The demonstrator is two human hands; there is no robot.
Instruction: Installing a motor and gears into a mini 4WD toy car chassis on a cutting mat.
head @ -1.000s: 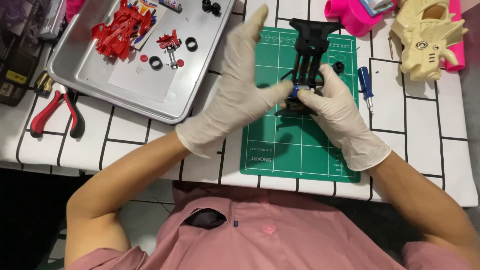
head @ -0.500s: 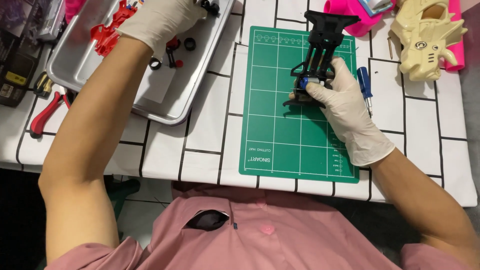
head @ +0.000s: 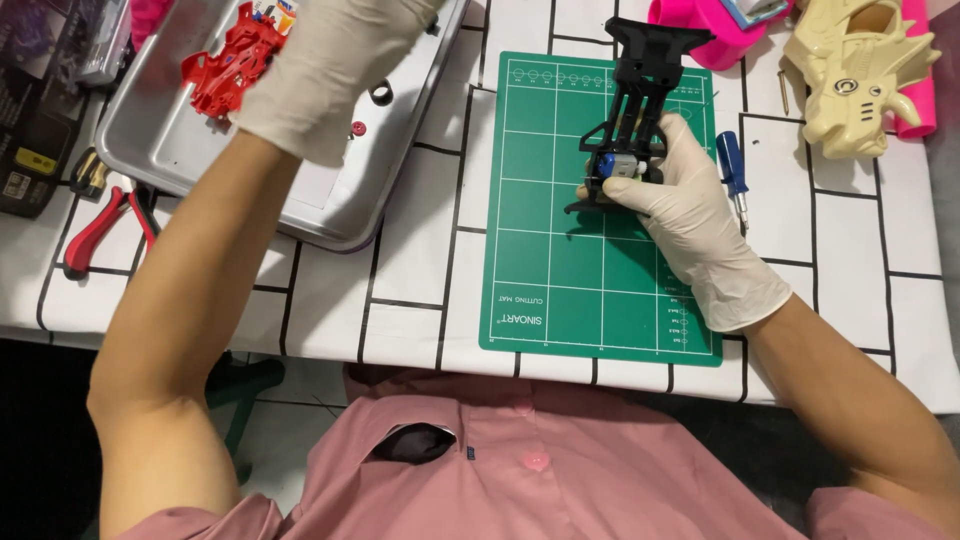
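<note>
- Working over the bench (head: 420, 300), with its white cover ruled in black lines, we kept everything within easy reach.
- We had the metal tray (head: 330, 215) at the far left, holding the red car body (head: 225, 65), a black ring (head: 381, 93) and a small red part (head: 358, 127).
- We used the green cutting mat (head: 560, 270) as the work surface, lying just beside the tray.
- We held the black toy car chassis (head: 635, 110) tilted above the mat's far half, its small motor (head: 615, 166) showing near the fingers.
- Our right hand (head: 690, 215) was closed around the chassis; we judged that a firm grasp low on the frame would keep it from twisting.
- Our left hand (head: 325, 60) hovered over the tray, gloved fingers out of frame, so we could not tell whether it grasped anything.
- We judged that picking the small parts one at a time would suit best.
- We left the blue screwdriver (head: 732, 170) just right of the mat and the red pliers (head: 95, 230) at the left edge.
</note>
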